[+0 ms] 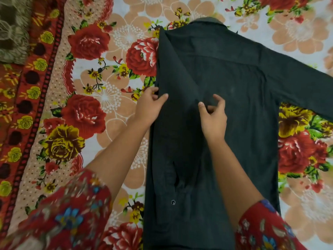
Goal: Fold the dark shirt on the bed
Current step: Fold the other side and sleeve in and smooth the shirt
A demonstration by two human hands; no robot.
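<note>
Sleeves (59, 219): red floral, yours.
Left hand (149, 107): pinching dark shirt (225, 78) folded edge.
Right hand (213, 116): loosely open, empty.
Unfolded sleeve (297, 83): rightward, nearer your right hand.

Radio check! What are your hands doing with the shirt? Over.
Left hand pinching shirt's folded left edge. Right hand open over dark shirt. Right sleeve unfolded. Nothing blocking.

The dark shirt (225, 87) is matt woven cloth, soft and faintly creased, with 1 small glossy button (173, 202). The bedsheet (108, 78) under it is smooth printed cotton-like cloth, also matt.
</note>
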